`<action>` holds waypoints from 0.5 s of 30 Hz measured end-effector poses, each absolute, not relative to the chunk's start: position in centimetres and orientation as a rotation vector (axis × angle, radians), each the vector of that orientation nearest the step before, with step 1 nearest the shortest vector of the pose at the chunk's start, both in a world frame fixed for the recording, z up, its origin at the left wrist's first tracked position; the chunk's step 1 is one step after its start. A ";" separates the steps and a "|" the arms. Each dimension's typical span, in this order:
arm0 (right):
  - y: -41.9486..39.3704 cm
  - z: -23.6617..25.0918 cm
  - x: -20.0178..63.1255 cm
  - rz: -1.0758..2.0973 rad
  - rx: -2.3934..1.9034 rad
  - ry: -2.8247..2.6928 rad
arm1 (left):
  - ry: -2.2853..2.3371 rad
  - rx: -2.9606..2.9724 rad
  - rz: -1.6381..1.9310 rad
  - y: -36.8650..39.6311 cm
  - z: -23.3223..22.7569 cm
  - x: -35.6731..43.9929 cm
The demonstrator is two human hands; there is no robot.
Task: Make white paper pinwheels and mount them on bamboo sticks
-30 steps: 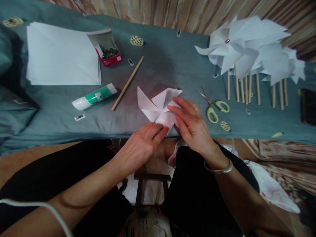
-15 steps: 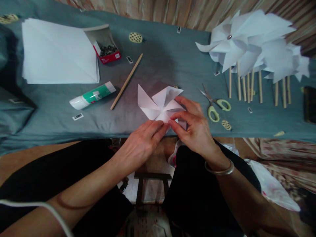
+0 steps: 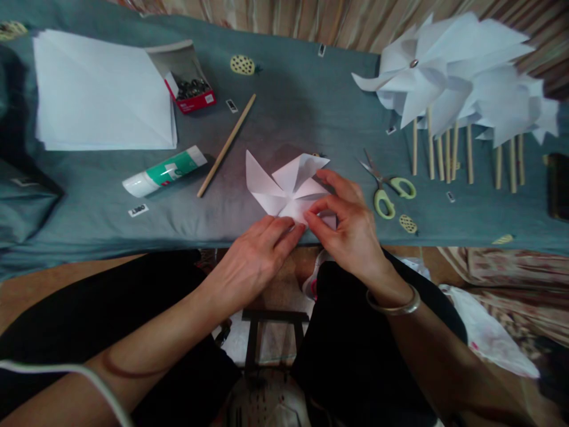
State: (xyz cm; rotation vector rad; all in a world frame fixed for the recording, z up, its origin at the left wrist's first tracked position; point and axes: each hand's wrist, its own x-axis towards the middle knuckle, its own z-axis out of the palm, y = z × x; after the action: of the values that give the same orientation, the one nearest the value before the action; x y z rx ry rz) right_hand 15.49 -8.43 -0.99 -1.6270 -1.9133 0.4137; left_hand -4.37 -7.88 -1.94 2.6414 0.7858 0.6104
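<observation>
A white paper pinwheel (image 3: 291, 193), its blades folded toward the middle, is held near the table's front edge. At its lower edge my left hand (image 3: 260, 252) pinches the paper between thumb and fingers. My right hand (image 3: 349, 222) grips the lower right blade, thumb and index finger pressed together on it, the other fingers behind the right side. Part of the pinwheel is hidden under the right fingers. To the left lies a wooden stick (image 3: 226, 145), apart from both hands. Scissors with green handles (image 3: 384, 187) rest just right of my right hand.
A glue stick (image 3: 164, 172) lies at left, below a stack of white paper (image 3: 102, 95) and an open red box of small metal pieces (image 3: 193, 98). Several finished pinwheels on sticks (image 3: 453, 77) are piled at the back right. A dark object (image 3: 558, 187) sits at the right edge.
Hardly anything differs. Both hands keep their hold on the pinwheel, and the right fingers have shifted very slightly. The view has moved a little.
</observation>
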 end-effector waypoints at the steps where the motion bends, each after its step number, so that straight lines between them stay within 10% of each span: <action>1: -8.4 -1.0 15.4 0.400 -1.630 -1.917 | 0.781 2.646 0.618 -7.9 -1.9 -4.4; 15: -8.3 -1.8 15.2 0.303 -1.620 -1.975 | 0.815 2.644 0.578 -7.9 -1.8 -4.5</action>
State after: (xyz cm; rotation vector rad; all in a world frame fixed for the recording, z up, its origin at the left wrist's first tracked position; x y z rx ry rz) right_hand 15.16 -8.25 -1.76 -1.6205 -1.9746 0.3030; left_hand -4.49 -7.86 -1.75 2.6444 0.8148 0.5776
